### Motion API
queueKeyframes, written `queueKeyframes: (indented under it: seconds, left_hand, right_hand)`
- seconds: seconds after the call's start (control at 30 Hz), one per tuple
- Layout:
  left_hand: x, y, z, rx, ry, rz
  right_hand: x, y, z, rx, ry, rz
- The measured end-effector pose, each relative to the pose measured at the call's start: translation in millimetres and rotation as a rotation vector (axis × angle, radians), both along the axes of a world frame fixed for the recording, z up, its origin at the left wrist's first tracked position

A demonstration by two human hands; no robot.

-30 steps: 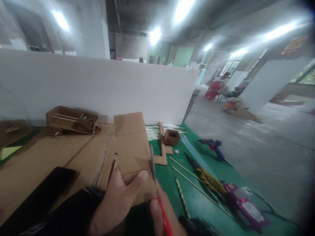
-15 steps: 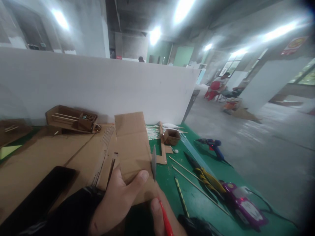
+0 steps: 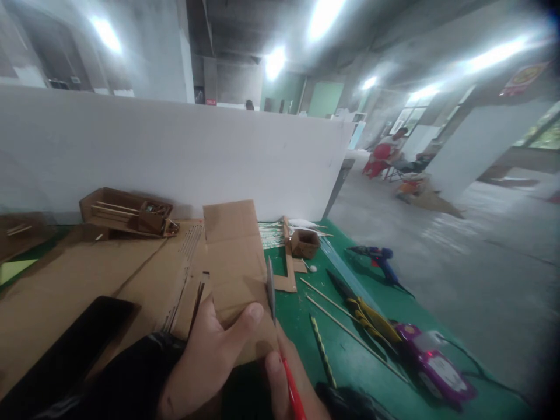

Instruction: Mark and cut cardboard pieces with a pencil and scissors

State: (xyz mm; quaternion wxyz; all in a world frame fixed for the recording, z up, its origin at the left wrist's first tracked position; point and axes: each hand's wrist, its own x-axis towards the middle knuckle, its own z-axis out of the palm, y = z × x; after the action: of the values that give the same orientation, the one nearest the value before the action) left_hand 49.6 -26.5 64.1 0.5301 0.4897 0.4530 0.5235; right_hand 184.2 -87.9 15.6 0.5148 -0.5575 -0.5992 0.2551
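Observation:
My left hand [image 3: 214,344] is closed on a long piece of brown cardboard [image 3: 234,245], its thumb pressed on top near the lower end. In my right hand [image 3: 293,356], at the bottom, are red-handled scissors [image 3: 292,385]. Their grey blade stands upright against the right edge of the cardboard. Part of the right hand's fingers is hidden under the board and the handle.
On the green table lie thin sticks [image 3: 350,332], yellow-handled shears [image 3: 367,318], a purple device [image 3: 437,367], a blue glue gun [image 3: 378,259] and a small cardboard box [image 3: 305,244]. Left are a black phone [image 3: 83,332] and a cardboard tray [image 3: 126,213]. A white partition [image 3: 175,151] stands behind.
The scissors' blade has tilted and shifted slightly left against the cardboard, and the right thumb has moved a little left with the handle. My left hand keeps its place.

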Motion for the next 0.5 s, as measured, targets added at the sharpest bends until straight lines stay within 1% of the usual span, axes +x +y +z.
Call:
queueKeyframes:
  seconds: [0.1,0.17,0.3,0.5]
  left_hand:
    - [-1,-1,0.7,0.021,0.04,0.017]
    - [0,-2,1.1,0.024,0.069,0.01]
    - [1,-4,1.7,-0.003,0.062,-0.025]
    - [0,-5,2.7,0.041,0.081,0.009]
  right_hand:
    - [-5,-3,-3.3,-0.024,0.038,-0.082]
    - [-8,-3,-6.3,-0.039,0.05,-0.108]
    - [-7,-1,-11.2,-0.034,0.042,-0.08]
    - [-5,1,-7.5,-0.023,0.026,-0.064]
